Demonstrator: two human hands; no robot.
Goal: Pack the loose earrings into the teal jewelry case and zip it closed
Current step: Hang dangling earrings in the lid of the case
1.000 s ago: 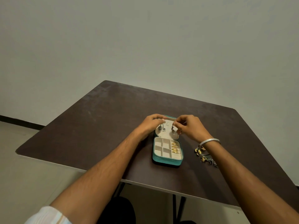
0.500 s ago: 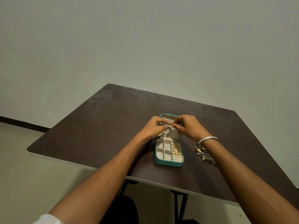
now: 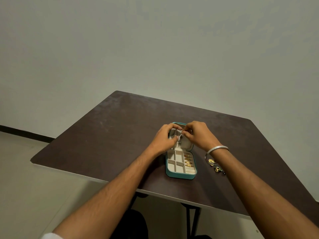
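Observation:
The teal jewelry case lies open near the table's middle, its cream tray divided into compartments. Several gold earrings sit in the tray's right column. Over the raised lid, my left hand and my right hand meet fingertip to fingertip, both pinching a dark dangling earring against the lid's cream panel. Another dark earring hangs on the lid by my left fingers. Loose earrings lie on the table right of the case, below my right wrist.
The dark brown table stands against a plain wall, its near edge running under my forearms. A silver bangle circles my right wrist. Table legs and floor show below the edge.
My left hand has moved in from the lid's left edge to meet the right hand's fingertips at the earring. The camera view has shifted slightly; the case stays put.

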